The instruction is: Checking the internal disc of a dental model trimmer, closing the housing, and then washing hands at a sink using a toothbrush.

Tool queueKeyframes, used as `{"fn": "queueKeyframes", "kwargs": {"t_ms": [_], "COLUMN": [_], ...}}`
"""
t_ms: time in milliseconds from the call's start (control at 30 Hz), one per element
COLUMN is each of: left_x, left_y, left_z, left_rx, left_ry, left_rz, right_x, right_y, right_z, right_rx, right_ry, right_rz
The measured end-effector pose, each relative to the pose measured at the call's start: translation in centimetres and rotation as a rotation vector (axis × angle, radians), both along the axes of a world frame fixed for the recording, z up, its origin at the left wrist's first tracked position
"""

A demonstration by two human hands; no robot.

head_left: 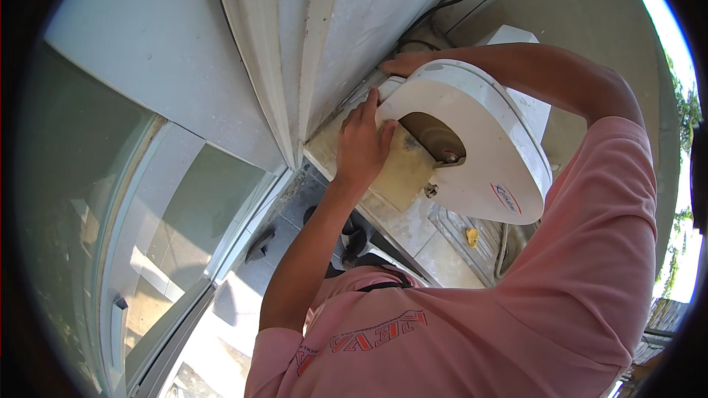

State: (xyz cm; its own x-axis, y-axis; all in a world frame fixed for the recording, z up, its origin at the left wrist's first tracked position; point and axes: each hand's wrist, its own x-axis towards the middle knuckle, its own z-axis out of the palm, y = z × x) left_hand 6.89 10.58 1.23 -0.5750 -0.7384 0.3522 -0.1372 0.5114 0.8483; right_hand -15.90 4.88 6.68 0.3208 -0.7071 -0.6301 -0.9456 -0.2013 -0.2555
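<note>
A white rounded appliance housing (501, 147) leans over a tiled counter (424, 250), its dark opening (431, 136) showing a metal part inside. My left hand (360, 140) grips the housing's left end, thumb near a yellowish square panel (405, 173). My right hand (404, 63) reaches round to the far left edge and holds it with curled fingers, partly hidden. A small metal fitting (431, 189) sits below the opening.
A sink drainboard (461, 243) with a yellow lump (471, 236) lies below the housing. A white wall (346, 22) with a dark cable (457, 1) stands beyond, glazed panels (96, 177) at left. Dark footwear (352, 236) shows on the floor.
</note>
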Motion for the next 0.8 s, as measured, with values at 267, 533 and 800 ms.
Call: {"fn": "queueKeyframes", "kwargs": {"t_ms": [267, 533, 800], "left_x": [-0.3, -0.9, -0.2], "left_y": [0.5, 0.6, 0.4], "left_z": [0.6, 0.3, 0.3], "left_rx": [0.023, -0.087, -0.061], "left_ry": [-0.031, -0.041, -0.055], "left_rz": [0.000, 0.006, 0.028], "right_x": [3.2, -0.3, 1.1], "right_y": [-0.9, -2.6, 0.3], "right_z": [3.4, -1.3, -0.3], "right_rx": [0.277, 0.222, 0.035], "right_ry": [-0.009, -0.005, 0.094], "right_rz": [-0.661, 0.214, -0.040]}}
